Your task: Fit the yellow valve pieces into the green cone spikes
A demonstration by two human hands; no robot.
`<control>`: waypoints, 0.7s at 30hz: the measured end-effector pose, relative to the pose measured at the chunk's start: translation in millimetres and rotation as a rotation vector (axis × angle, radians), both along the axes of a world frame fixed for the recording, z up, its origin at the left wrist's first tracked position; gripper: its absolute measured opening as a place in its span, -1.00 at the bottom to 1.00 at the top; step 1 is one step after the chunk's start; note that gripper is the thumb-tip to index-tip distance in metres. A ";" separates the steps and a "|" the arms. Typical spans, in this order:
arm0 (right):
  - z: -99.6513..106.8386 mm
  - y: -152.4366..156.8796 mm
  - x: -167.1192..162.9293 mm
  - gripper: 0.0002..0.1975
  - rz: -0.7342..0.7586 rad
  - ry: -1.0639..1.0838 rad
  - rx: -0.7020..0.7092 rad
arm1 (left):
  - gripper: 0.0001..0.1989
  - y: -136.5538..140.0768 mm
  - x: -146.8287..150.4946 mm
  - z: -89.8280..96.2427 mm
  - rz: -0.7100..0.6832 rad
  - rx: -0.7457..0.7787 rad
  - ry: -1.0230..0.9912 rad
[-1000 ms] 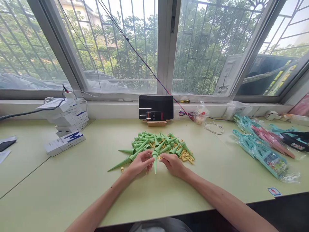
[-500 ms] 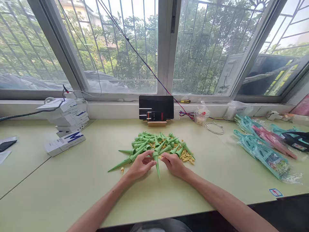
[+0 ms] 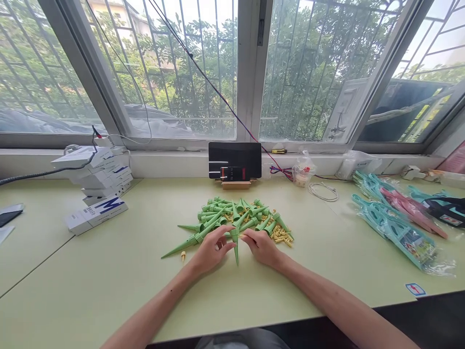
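Note:
My left hand (image 3: 211,249) is closed on a green plastic plant watering spike (image 3: 236,251), holding it by its wide capped end with the point towards me. My right hand (image 3: 262,247) is pinched at the right side of that cap, on a small yellow nozzle (image 3: 242,236) mostly covered by the fingers. Whether the nozzle sits in the cap or only touches it, I cannot tell. Just beyond both hands lies a heap of green spikes (image 3: 209,223). Small yellow nozzles (image 3: 282,236) are scattered at the heap's right, and a single yellow nozzle (image 3: 183,256) lies left of my left hand.
A dark tablet (image 3: 235,157) with a phone (image 3: 232,173) in front leans by the window sill. White boxes (image 3: 105,174) are stacked at the left. Turquoise packaged items (image 3: 394,228) lie at the right, near a coiled white cable (image 3: 323,193).
The held spike's point has swung slightly left and away from me. Both hands stay almost in place, and the whole view has shifted a little.

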State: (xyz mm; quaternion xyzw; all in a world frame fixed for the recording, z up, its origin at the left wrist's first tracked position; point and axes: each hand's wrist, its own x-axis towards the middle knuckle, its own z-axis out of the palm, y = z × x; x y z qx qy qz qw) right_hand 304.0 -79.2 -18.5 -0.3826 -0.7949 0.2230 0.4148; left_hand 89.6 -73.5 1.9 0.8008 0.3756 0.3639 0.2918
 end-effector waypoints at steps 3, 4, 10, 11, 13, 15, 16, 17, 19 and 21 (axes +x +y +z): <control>-0.7 -0.2 0.2 -0.63 -0.002 0.007 0.000 | -0.67 -0.8 0.1 -0.2 -0.006 0.046 0.003; -0.5 -0.4 0.0 -0.63 -0.002 0.013 0.000 | -0.67 -1.2 0.2 0.1 -0.006 0.063 0.004; 4.2 -4.0 -7.2 -0.60 -0.021 0.127 -0.064 | -0.68 -2.9 0.7 1.6 -0.025 0.134 -0.007; 5.1 -5.0 -9.1 -0.59 -0.028 0.151 -0.079 | -0.68 -3.0 0.9 1.5 -0.031 0.140 -0.010; 6.1 -7.5 -12.8 -0.56 -0.045 0.200 -0.122 | -0.68 -3.6 1.3 1.3 -0.042 0.152 -0.014; 6.3 -10.3 -16.0 -0.53 -0.053 0.252 -0.190 | -0.68 -4.6 2.0 1.6 -0.051 0.163 -0.016; 6.3 -11.7 -17.3 -0.52 -0.051 0.281 -0.232 | -0.68 -5.3 2.4 1.9 -0.055 0.168 -0.016; 6.2 -12.9 -18.6 -0.51 -0.045 0.314 -0.279 | -0.67 -5.8 2.7 2.4 -0.059 0.172 -0.015; 6.4 -14.7 -20.6 -0.50 -0.017 0.389 -0.382 | -0.67 -6.7 3.1 3.1 -0.070 0.178 -0.013; 7.3 -15.3 -22.0 -0.49 0.025 0.478 -0.487 | -0.66 -6.9 3.1 3.1 -0.079 0.180 -0.007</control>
